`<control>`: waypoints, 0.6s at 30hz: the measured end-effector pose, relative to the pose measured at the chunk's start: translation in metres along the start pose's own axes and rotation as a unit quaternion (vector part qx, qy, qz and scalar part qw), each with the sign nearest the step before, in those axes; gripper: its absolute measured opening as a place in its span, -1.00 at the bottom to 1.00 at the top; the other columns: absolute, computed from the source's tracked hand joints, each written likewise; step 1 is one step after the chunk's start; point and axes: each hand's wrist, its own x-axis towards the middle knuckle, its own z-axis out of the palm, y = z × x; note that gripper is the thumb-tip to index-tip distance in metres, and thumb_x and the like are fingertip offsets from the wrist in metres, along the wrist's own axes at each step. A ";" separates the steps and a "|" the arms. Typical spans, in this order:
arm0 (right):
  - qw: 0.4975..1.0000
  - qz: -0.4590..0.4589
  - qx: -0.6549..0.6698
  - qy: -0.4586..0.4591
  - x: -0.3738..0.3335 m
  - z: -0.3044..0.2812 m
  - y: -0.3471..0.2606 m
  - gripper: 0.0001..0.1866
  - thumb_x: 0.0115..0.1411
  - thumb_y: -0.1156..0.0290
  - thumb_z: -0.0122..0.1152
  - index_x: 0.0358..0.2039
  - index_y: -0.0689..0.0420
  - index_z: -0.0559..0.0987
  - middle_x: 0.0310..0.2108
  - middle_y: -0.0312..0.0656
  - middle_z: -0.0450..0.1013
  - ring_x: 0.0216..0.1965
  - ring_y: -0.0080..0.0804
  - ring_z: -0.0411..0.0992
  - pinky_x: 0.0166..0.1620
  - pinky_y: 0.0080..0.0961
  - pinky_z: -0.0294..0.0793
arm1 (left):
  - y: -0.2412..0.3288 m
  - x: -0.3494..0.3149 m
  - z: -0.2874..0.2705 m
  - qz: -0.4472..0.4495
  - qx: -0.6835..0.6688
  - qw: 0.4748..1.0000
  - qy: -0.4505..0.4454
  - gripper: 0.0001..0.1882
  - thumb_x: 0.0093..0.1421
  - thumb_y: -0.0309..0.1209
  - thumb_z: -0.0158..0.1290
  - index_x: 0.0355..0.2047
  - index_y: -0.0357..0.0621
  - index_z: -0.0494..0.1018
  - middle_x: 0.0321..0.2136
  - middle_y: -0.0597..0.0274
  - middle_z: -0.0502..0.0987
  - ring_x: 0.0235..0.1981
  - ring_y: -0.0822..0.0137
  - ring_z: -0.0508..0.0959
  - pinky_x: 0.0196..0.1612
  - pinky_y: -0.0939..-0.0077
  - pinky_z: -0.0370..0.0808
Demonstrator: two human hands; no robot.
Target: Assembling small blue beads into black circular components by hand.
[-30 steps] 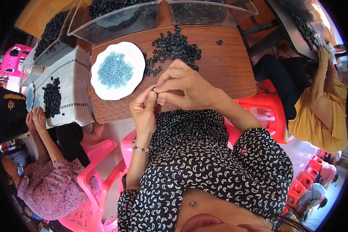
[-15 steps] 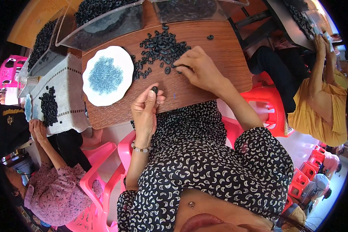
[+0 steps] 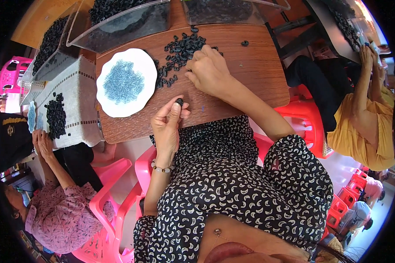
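My left hand (image 3: 166,125) is raised just above the near edge of the brown table, its thumb and fingers pinching a small black ring-shaped piece (image 3: 179,101). My right hand (image 3: 210,72) reaches over the near right side of a loose pile of small black pieces (image 3: 182,47). Its fingers curl downward and close together; whatever lies between them is hidden. Left of the pile sits a white scalloped plate (image 3: 106,101) with a heap of tiny clear bluish beads (image 3: 123,82) on it.
Clear plastic bins (image 3: 131,33) full of black pieces line the table's far edge. One black piece (image 3: 245,43) lies apart at the right. At the left, a person works beside a cloth-covered surface (image 3: 77,83); another in yellow (image 3: 364,131) sits at the right. Pink chairs (image 3: 109,193) stand close by.
My right hand has moved left over the pile, its fingers now curled down among the pieces. My left hand keeps its pinch on the black piece. The whole view has shifted slightly.
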 end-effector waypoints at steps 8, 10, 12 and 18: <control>0.902 0.125 0.408 -0.068 -0.008 -0.035 -0.018 -0.79 0.30 0.31 0.24 -0.26 0.17 0.72 -0.39 -0.27 0.60 -0.41 -0.58 0.47 -0.34 -0.53 0.42 | 0.001 0.003 -0.001 0.040 -0.017 0.999 0.009 -0.70 0.39 -0.44 0.10 0.06 -0.32 0.55 -0.22 0.06 0.68 -0.32 0.46 0.64 -0.17 0.61 0.56; 0.855 0.141 0.492 -0.084 -0.018 -0.041 -0.026 -0.75 0.35 0.31 0.22 -0.23 0.24 0.70 -0.40 -0.31 0.61 -0.45 -0.70 0.44 -0.37 -0.62 0.39 | 0.004 0.003 0.004 0.052 -0.016 0.998 0.008 -0.70 0.38 -0.44 0.10 0.06 -0.31 0.55 -0.21 0.06 0.68 -0.31 0.45 0.64 -0.16 0.60 0.57; 0.816 0.097 0.569 -0.020 -0.027 -0.038 -0.033 -0.77 0.34 0.34 0.24 -0.23 0.26 0.70 -0.41 -0.31 0.61 -0.45 -0.66 0.43 -0.33 -0.60 0.42 | 0.005 0.003 0.008 0.097 0.001 0.995 -0.006 -0.71 0.38 -0.44 0.11 0.06 -0.31 0.55 -0.21 0.06 0.68 -0.31 0.43 0.64 -0.17 0.57 0.58; 0.888 0.049 0.454 0.059 -0.034 -0.039 -0.036 -0.81 0.26 0.32 0.30 -0.36 0.20 0.69 -0.46 -0.20 0.60 -0.41 -0.37 0.52 -0.31 -0.43 0.46 | 0.009 0.002 0.013 0.109 0.053 0.993 -0.001 -0.71 0.37 -0.45 0.12 0.04 -0.33 0.57 -0.23 0.12 0.68 -0.32 0.45 0.65 -0.22 0.58 0.60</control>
